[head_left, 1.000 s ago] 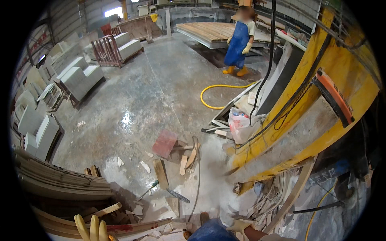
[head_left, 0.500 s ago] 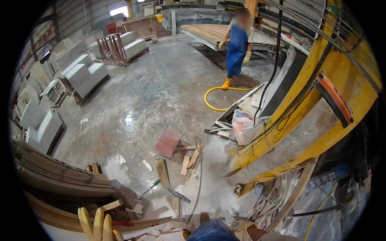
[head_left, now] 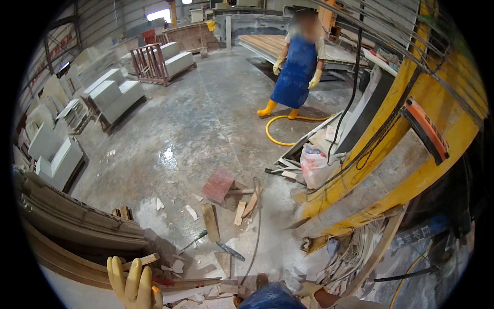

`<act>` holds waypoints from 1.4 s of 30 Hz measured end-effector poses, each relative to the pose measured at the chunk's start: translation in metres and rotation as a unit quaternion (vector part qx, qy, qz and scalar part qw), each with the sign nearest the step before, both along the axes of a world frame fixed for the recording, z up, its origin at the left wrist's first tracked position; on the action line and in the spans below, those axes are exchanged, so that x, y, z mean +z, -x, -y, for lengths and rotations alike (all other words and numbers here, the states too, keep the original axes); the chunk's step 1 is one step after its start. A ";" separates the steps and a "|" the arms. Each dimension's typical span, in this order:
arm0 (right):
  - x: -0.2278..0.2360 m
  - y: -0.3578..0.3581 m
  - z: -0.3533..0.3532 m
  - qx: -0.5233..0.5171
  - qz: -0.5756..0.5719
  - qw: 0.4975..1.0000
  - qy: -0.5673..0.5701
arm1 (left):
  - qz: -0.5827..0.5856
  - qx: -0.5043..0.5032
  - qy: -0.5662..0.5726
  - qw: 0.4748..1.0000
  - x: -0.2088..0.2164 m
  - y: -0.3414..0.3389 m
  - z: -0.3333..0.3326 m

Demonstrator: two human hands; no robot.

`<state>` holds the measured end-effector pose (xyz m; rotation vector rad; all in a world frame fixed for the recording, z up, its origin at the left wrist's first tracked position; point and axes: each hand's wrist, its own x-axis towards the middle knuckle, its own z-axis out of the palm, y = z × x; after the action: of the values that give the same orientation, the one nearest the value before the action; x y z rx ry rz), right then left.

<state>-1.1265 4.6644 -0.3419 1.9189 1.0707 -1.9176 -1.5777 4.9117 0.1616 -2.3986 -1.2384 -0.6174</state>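
My left hand (head_left: 133, 283), in a cream rubber glove, is raised at the lower left with its fingers up and apart. A small orange spot shows by its thumb. It holds nothing that I can see, and beside it are a short wooden piece (head_left: 149, 259) and long curved boards (head_left: 77, 261). My right hand (head_left: 310, 290), also in a pale glove, is low beside my blue apron (head_left: 271, 296). Its fingers are too small and blurred to make out, so whether it grips anything is unclear.
A co-worker in a blue apron (head_left: 296, 69) stands beyond a yellow hose (head_left: 272, 135). Ahead on the floor lie a reddish block (head_left: 217, 184), wood offcuts (head_left: 210, 221) and a grey cable (head_left: 257, 226). A yellow steel frame (head_left: 355, 170) rises at right; pale stone blocks (head_left: 110, 95) stand left.
The co-worker has stepped nearer, feet now apart. My left hand has shifted slightly right and up in view, fingers still spread. My right hand stays by the apron.
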 end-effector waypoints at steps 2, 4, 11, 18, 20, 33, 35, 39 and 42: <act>-0.008 -0.003 0.000 0.047 0.032 0.998 -0.028 | -0.015 0.033 0.012 0.999 -0.008 0.005 0.005; -0.024 -0.016 0.004 0.061 0.044 0.997 0.016 | 0.003 0.033 0.016 0.999 -0.009 -0.002 0.001; 0.063 0.014 -0.060 0.104 0.031 0.992 0.062 | 0.000 0.018 -0.008 1.000 -0.005 0.004 0.003; 0.048 0.028 -0.052 0.090 0.067 0.993 -0.026 | 0.001 -0.017 -0.030 0.999 -0.007 0.009 -0.003; 0.098 0.039 -0.069 0.052 0.041 0.998 -0.006 | -0.009 -0.007 -0.027 1.000 -0.009 0.017 0.003; 0.034 0.021 -0.037 0.113 0.078 0.991 -0.005 | 0.008 0.013 -0.014 1.000 -0.007 0.003 0.003; 0.038 0.020 -0.042 0.117 0.080 0.990 -0.023 | 0.006 0.019 -0.009 1.000 -0.006 0.002 0.002; 0.056 0.024 -0.045 0.129 0.110 0.981 -0.095 | 0.001 0.021 -0.020 1.000 -0.013 0.005 0.002; -0.014 0.000 -0.007 0.017 -0.010 0.989 -0.145 | -0.001 0.021 0.013 1.000 -0.010 0.003 0.001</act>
<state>-1.1270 4.6714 -0.3564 2.0124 1.4494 -1.8497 -1.5804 4.9106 0.1514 -2.3861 -1.3008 -0.5909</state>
